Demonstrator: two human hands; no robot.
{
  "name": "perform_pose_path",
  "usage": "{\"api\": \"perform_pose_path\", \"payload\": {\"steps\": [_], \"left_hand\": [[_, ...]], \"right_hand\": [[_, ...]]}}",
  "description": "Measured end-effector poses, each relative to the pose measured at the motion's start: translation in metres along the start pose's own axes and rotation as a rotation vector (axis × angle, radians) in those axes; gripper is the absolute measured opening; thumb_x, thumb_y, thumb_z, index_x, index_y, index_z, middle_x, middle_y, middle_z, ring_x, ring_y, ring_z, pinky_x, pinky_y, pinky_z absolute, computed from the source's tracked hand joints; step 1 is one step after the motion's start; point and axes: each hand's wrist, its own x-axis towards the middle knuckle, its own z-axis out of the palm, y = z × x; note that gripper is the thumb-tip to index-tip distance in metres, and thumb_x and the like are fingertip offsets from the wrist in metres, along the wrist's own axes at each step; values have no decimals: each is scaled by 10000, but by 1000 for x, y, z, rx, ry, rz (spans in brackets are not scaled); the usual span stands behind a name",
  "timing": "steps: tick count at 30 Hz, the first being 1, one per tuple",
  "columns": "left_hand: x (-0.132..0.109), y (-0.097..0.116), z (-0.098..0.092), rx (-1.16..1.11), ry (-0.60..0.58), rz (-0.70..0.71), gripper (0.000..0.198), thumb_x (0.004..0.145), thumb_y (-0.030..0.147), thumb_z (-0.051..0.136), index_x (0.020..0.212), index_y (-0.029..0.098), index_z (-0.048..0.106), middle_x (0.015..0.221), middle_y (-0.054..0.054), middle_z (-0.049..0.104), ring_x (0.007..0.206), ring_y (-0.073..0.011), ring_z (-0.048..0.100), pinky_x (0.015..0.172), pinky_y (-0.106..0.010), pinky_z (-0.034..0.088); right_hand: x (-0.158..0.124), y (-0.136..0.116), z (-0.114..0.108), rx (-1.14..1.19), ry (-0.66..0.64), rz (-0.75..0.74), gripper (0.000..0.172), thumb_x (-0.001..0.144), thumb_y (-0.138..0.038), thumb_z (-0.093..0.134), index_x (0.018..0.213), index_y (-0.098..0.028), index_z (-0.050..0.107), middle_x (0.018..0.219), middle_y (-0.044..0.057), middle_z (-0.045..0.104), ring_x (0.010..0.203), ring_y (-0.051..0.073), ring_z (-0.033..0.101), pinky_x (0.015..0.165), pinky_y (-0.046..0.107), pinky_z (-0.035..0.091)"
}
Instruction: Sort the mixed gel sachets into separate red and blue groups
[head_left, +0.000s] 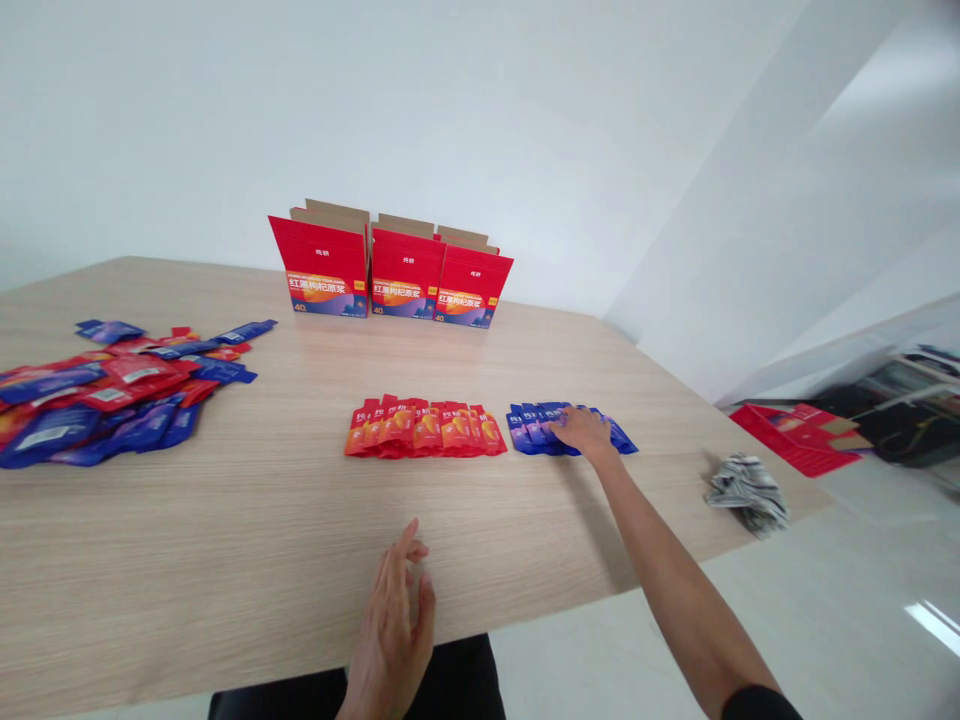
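Observation:
A row of overlapping blue sachets [529,428] lies to the right of the table's middle. My right hand [583,432] rests on that row with its fingers stretched out over the sachets, covering part of them. Just left of it is a matching row of red-orange sachets [426,428], laid side by side with their printed fronts up. My left hand [395,610] hovers by the near table edge, palm turned inward, thumb apart from the fingers and nothing in it. A mixed heap of red and blue sachets [142,372] spreads over the left side.
Three open red cartons stand at the back near the wall: a left carton [328,270], a middle carton [403,275] and a right carton [471,288]. A crumpled striped cloth [748,492] lies near the right edge. Beyond it is a red box [799,435].

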Motion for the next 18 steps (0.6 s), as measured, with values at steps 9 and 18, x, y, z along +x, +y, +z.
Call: {"api": "perform_pose_path", "payload": {"steps": [9, 18], "left_hand": [[59, -54, -98, 159, 141, -5, 385, 1011, 408, 477, 1305, 210, 627, 1047, -87, 725, 920, -232, 716, 807, -363, 609], [169, -128, -278, 733, 453, -511, 563, 883, 383, 547, 1266, -26, 600, 1033, -163, 703, 1105, -357, 665, 1011, -625, 549]], "right_hand": [[-61, -14, 20, 251, 516, -227, 509, 1032, -415, 465, 1440, -137, 588, 1394, 213, 611, 1269, 372, 569, 1042, 518, 458], [-172, -68, 63, 777, 705, -576, 333, 1032, -345, 496, 1331, -225, 578, 1300, 129, 639, 1253, 290, 586, 1103, 509, 446]]}}
